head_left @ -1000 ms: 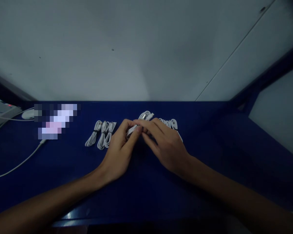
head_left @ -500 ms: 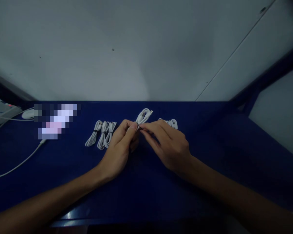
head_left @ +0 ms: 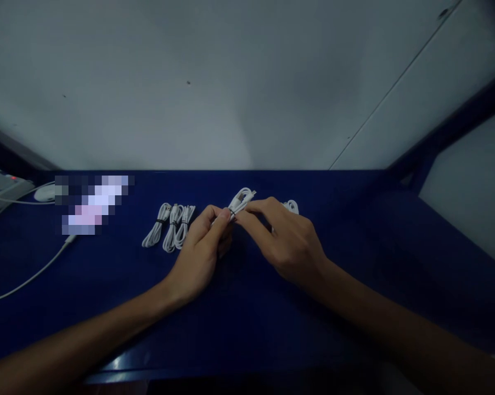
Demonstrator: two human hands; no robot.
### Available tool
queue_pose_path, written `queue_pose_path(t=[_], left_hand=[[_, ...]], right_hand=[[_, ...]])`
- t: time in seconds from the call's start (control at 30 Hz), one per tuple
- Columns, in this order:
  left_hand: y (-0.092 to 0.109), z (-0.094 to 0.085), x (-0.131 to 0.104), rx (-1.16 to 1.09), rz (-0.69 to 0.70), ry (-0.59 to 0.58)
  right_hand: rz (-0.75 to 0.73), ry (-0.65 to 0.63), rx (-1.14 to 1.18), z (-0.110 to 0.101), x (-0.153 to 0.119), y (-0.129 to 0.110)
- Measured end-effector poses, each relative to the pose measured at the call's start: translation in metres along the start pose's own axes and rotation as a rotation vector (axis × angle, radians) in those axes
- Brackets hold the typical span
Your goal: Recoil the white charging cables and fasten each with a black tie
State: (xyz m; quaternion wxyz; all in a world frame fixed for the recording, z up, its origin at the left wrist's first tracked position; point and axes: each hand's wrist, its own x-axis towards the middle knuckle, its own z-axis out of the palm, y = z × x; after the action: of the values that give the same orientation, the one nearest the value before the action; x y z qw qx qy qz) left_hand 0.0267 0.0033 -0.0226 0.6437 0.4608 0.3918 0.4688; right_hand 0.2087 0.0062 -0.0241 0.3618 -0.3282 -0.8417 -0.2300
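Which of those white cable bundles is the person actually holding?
The middle bundle, pinched by the left hand. The others lie on the blue table: three bundles on the left, and white loops partly hidden behind the right hand.

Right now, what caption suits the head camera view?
Left hand holding coiled white cable, right hand close by, blue table below.

- Left hand [head_left: 200, 244] pinching white cable bundle [head_left: 240, 202], black tie [head_left: 231, 213] around it.
- Right hand [head_left: 291, 238] just beside it, contact unclear.
- Three tied bundles [head_left: 170, 233] left of left hand, on blue table [head_left: 247, 323].
- More cable [head_left: 292, 207] behind right hand.
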Motion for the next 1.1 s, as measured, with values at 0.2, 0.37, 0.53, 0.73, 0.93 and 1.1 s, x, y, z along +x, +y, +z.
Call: queue_pose_path(t=[0.2, 0.37, 0.53, 0.73, 0.93, 1.1], left_hand=[[-0.001, 0.0, 0.0, -0.036, -0.045, 0.0], [-0.006, -0.002, 0.004, -0.056, -0.046, -0.023], [-0.007, -0.004, 0.007, -0.073, -0.032, -0.048], [-0.001, -0.002, 0.004, 0.073, 0.137, -0.052], [0.006, -0.004, 0.005, 0.195, 0.263, -0.044], [0.009, -0.011, 0.012, 0.211, 0.3, -0.075]], right_hand=[[-0.044, -0.064, -0.102, 0.001, -0.001, -0.004], [-0.037, -0.061, -0.119, 0.004, 0.0, -0.004], [0.259, -0.103, 0.281, 0.004, 0.001, -0.003], [0.572, -0.023, 0.63, -0.005, 0.007, -0.005], [0.915, -0.067, 1.19, -0.006, 0.012, 0.001], [1.048, -0.126, 1.513, 0.0, 0.013, 0.009]])
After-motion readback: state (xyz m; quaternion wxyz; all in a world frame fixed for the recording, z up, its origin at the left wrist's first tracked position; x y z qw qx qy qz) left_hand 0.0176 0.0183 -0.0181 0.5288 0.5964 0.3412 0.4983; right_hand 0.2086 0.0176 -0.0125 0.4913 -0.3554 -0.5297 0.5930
